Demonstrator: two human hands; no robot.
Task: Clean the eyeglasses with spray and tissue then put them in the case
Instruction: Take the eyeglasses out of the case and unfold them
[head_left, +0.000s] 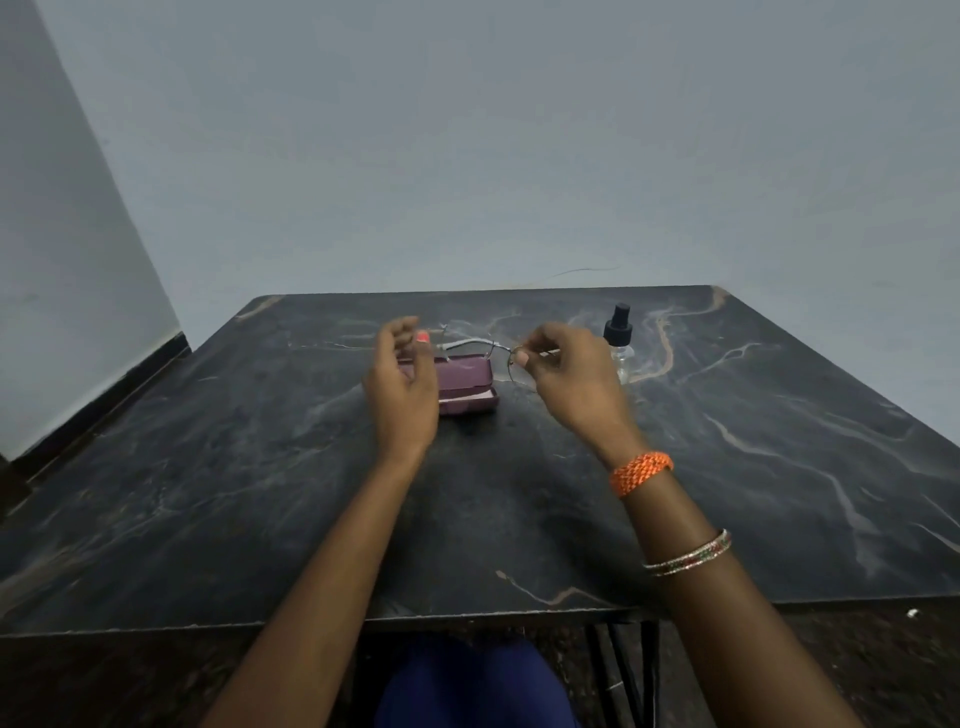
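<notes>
Right at the bottom edge of the frame, a patch of deep blue cloth (470, 686) sits under the near rim of the table (208, 519), a dark slab with a polished marble look, pale and tan veins running across it and rounded far corners.

Now the grip. The right hand (566, 379), just right of centre, has its fingers curled in and thumb and forefinger pinching the thin wire eyeglasses (506, 353) at their right end; the frame is so fine and blurred that the lenses barely show, and they hang just above the tabletop. The left hand (402, 384), left of centre, is loosely spread, fingers relaxed and slightly bent, gripping nothing; a pink-tipped end of the eyeglasses shows just past its fingers.

Between and behind the two hands lies the case (470, 387), a flat rectangular maroon box, smooth-sided, with a pale strip along its near edge; whether its lid is up I cannot tell. To the right, half hidden by the right hand, stands the spray bottle (619, 338), clear glass with a black ribbed top. Down the right arm, a braided orange wristband (641, 472), then slim glittering bangles (688, 553). Grey wall (467, 130) fills the upper frame.
</notes>
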